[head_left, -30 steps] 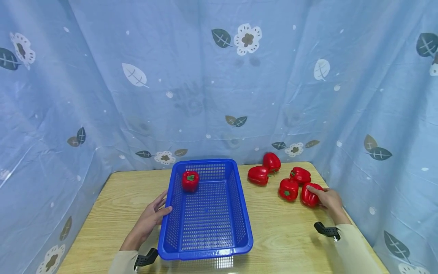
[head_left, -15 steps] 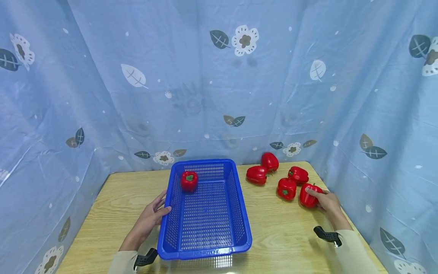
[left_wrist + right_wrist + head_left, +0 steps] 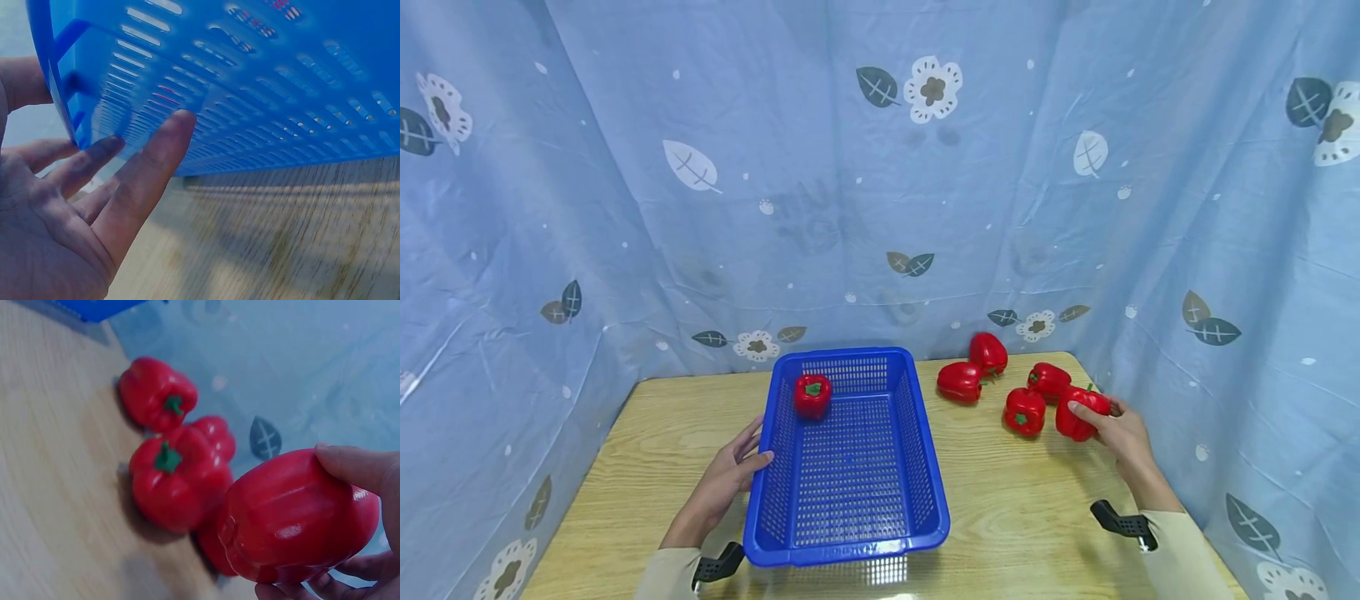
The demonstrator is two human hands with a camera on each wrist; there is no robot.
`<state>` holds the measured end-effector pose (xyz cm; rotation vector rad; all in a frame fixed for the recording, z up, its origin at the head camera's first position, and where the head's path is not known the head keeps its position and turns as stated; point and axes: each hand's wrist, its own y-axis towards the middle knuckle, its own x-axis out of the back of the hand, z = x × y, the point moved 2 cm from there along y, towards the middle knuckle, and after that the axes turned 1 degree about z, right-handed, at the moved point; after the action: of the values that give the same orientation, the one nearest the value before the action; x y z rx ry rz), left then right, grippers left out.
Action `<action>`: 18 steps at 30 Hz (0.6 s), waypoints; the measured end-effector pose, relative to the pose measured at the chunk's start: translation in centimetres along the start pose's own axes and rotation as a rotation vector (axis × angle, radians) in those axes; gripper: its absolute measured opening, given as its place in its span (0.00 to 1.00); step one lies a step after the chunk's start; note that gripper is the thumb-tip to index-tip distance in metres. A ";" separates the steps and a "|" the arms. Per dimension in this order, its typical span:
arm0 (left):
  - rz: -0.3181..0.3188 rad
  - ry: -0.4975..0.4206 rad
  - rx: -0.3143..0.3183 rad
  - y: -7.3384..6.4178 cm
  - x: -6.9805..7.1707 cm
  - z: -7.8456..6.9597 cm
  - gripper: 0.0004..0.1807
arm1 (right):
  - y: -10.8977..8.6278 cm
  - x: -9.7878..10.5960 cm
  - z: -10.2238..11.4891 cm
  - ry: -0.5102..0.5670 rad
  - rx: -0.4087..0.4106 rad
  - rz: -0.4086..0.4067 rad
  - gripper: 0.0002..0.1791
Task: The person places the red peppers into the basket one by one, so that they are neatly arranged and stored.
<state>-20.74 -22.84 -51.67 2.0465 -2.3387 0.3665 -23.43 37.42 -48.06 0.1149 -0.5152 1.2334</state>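
Observation:
My right hand (image 3: 1126,435) grips a red bell pepper (image 3: 1079,415), thumb on one side and fingers curled under the other. In the right wrist view this bell pepper (image 3: 294,515) is held up above the wooden table. On the left, my left hand (image 3: 727,473) holds the side of a blue plastic basket (image 3: 850,552). In the left wrist view its thumb lies over the rim and its fingers (image 3: 156,150) reach along the outside of the slotted wall. One bell pepper (image 3: 812,402) with a green stem sits in the basket's far left corner.
Near my right hand lie two bell peppers, one in front (image 3: 1024,413) and one behind (image 3: 1049,382). Farther back, two more, a left one (image 3: 959,382) and a rear one (image 3: 988,353), lie together. A blue patterned curtain (image 3: 820,208) surrounds the wooden table (image 3: 1000,533).
The bell pepper in my right hand has come up off the table and tilted, moving slightly toward the back. My left hand stays at the basket. The head view has shifted slightly.

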 end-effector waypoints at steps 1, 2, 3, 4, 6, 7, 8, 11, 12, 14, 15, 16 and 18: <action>0.001 -0.001 0.000 0.0 0.0 0.0 0.42 | -0.2 0.0 0.3 0.004 0.006 0.000 0.55; 0.001 -0.002 -0.001 -0.1 0.0 -0.1 0.42 | -0.4 -0.1 0.7 0.008 0.014 0.001 0.55; 0.005 0.001 -0.002 -0.1 0.0 -0.1 0.42 | -0.5 -0.2 1.0 0.015 0.023 0.002 0.55; 0.006 0.002 -0.004 -0.1 0.0 -0.1 0.42 | -0.7 -0.3 1.3 0.021 0.031 0.003 0.55; 0.009 0.005 -0.008 -0.2 0.0 -0.2 0.42 | -1.0 -0.5 2.0 0.024 0.050 0.006 0.54; 0.011 0.007 -0.010 -0.2 0.0 -0.3 0.42 | -1.1 -0.6 2.3 0.021 0.059 0.007 0.54; 0.013 0.007 -0.012 -0.2 0.1 -0.3 0.42 | -1.3 -0.7 2.6 0.017 0.069 0.010 0.54; 0.014 0.011 -0.015 -0.3 0.1 -0.4 0.42 | -1.9 -1.1 3.5 0.005 0.097 0.018 0.54; 0.013 0.012 -0.015 -0.3 0.1 -0.4 0.42 | -2.1 -1.2 3.8 -0.004 0.106 0.019 0.53; 0.015 0.014 -0.012 -0.2 0.1 -0.4 0.42 | -2.5 -1.4 4.4 -0.014 0.124 0.024 0.53; 0.015 0.016 -0.010 -0.2 0.1 -0.4 0.42 | -2.7 -1.6 4.6 -0.016 0.132 0.028 0.53; 0.014 0.017 -0.008 -0.2 0.1 -0.4 0.42 | -3.0 -1.7 4.9 -0.021 0.140 0.029 0.53; 0.011 0.015 -0.004 -0.2 0.0 -0.4 0.42 | -3.4 -2.0 5.5 -0.022 0.159 0.032 0.52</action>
<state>-20.64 -22.82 -51.25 2.0233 -2.3413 0.3759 -22.52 32.55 -43.46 0.2560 -0.4394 1.3050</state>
